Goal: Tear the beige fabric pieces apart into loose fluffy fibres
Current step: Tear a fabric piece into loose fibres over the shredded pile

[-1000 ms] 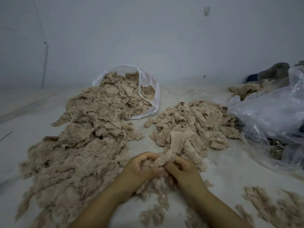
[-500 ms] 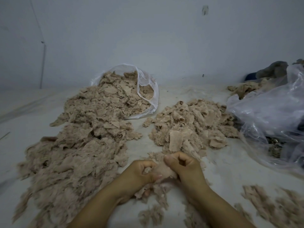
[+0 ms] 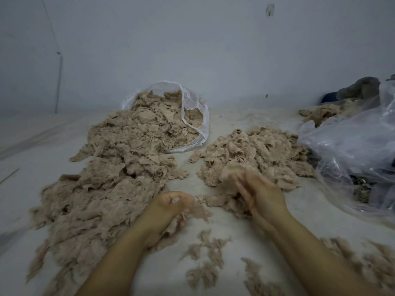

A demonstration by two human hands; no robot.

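Left hand (image 3: 171, 202) fist clutches torn beige tuft (image 3: 192, 212) over floor. Right hand (image 3: 259, 194) blurred at right fabric pile (image 3: 256, 154); grip unclear. Risk: shredded fluff lands among untorn pieces, mixing with large left heap (image 3: 111, 174).

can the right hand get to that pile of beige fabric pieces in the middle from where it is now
Probably yes. The right hand is already at the near edge of the middle pile of beige fabric pieces, blurred with motion, and nothing lies between them. Whether its grip holds a piece is unclear.
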